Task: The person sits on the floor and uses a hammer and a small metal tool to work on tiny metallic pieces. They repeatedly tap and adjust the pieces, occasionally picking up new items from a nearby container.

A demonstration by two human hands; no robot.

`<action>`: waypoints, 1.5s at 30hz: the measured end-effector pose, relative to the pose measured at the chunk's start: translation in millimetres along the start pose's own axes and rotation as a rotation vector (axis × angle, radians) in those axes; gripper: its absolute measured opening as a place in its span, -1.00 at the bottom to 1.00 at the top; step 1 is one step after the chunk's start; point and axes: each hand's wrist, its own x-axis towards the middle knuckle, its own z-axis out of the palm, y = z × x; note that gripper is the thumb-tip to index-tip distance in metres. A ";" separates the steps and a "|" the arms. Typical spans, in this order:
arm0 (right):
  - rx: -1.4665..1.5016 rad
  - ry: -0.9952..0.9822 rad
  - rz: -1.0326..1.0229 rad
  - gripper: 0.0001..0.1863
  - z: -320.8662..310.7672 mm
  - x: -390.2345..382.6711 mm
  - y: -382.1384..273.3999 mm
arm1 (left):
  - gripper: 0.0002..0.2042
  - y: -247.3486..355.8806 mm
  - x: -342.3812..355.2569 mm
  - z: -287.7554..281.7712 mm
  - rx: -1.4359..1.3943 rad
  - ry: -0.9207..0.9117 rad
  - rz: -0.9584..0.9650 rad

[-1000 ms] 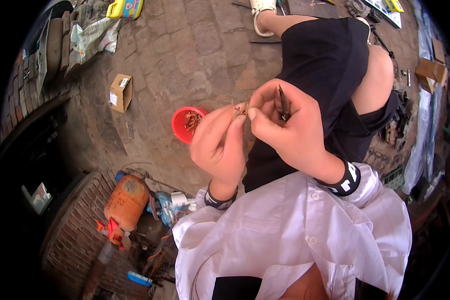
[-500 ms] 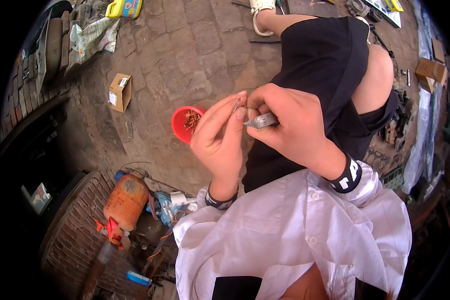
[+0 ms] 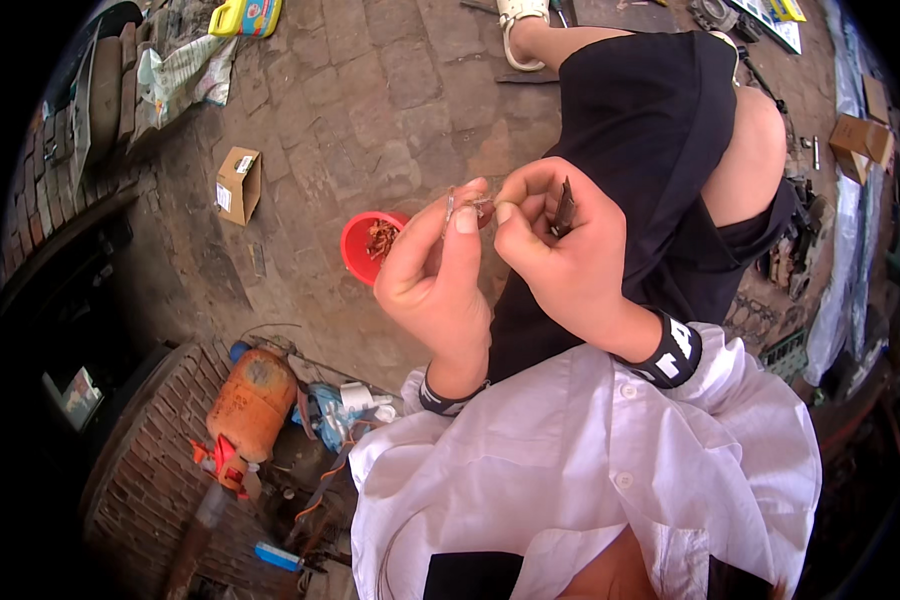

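My left hand (image 3: 435, 260) is closed in a pinch on a small, thin, shiny piece (image 3: 482, 202) with a reddish tint; its exact kind is too small to tell. Opposite it, the thumb and forefinger of my right hand (image 3: 565, 235) meet at the other end of that piece. Tucked in the curled fingers of my right hand is a flat metal knife blade (image 3: 564, 208), now seen nearly edge-on. Just beyond my left hand, a red bucket (image 3: 355, 250) stands on the paving, holding reddish-brown scraps (image 3: 380, 240).
An open cardboard box (image 3: 239, 186) lies on the brick paving (image 3: 370, 120) at left. A rusty orange gas cylinder (image 3: 253, 405) stands lower left. A yellow jug (image 3: 245, 16) is at the far left, another box (image 3: 860, 148) at right. My knees and dark shorts (image 3: 640, 130) are below my hands.
My right hand has turned, so the blade swung from pointing at my left hand to standing upright. Its finger and thumb now pinch the small piece, and the hands have drawn slightly apart.
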 end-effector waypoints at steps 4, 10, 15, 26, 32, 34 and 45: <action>-0.057 0.013 -0.037 -0.93 -3.5 0.4 -3.1 | -0.81 0.4 0.6 -0.2 -0.032 -0.029 -0.037; -0.155 -0.106 -0.080 -0.83 -7.0 1.9 -12.6 | -0.82 -3.1 3.8 -5.3 -0.021 -0.032 -0.054; -0.227 -0.199 -0.137 -0.72 -14.8 0.0 -10.9 | -0.85 4.6 5.1 -1.0 -0.111 -0.022 -0.062; -0.549 -0.295 -0.315 -0.75 -31.1 6.4 -14.4 | -0.86 5.2 11.4 -10.5 -0.161 -0.146 -0.178; -0.598 -0.322 -0.314 -0.76 -33.8 11.0 -15.3 | -0.86 3.0 14.4 -14.8 -0.177 -0.217 -0.180; -0.584 -0.317 -0.305 -0.75 -33.7 11.0 -14.7 | -0.86 1.8 15.4 -17.8 -0.193 -0.242 -0.189; -0.387 -0.299 -0.091 -0.74 -30.0 9.4 -17.9 | -0.86 1.7 14.9 -16.7 -0.234 -0.250 -0.163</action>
